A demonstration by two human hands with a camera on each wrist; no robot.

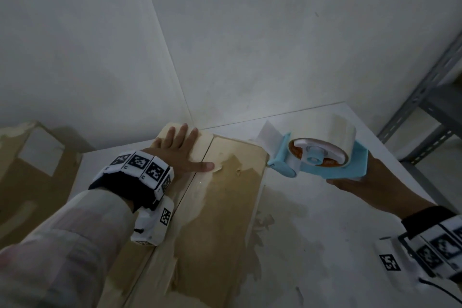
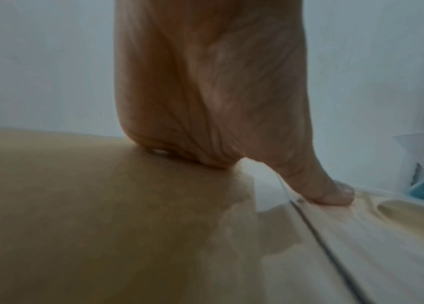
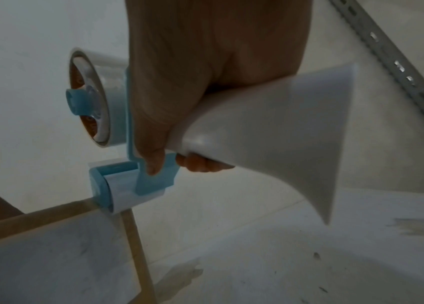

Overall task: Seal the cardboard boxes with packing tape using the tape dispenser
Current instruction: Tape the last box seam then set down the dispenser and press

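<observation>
Your left hand (image 1: 180, 150) lies flat on the box (image 1: 225, 207), fingers (image 1: 183, 132) straight and spread at its far end, the thumb (image 2: 335, 193) just over the seam between the flaps. Your right hand (image 1: 362, 182) grips the dispenser (image 1: 322, 160), its fingers (image 3: 203, 164) curled round the white handle. The dispenser's front roller touches the box's far right corner. A second box (image 1: 32, 170) stands to the left on the white counter (image 1: 325, 232).

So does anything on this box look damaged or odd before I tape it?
Yes. The cardboard box top looks scarred: ragged pale patches where the brown surface layer seems torn away, mostly along the centre seam. Similar brownish scraps and stains mark the table beside it.
</observation>
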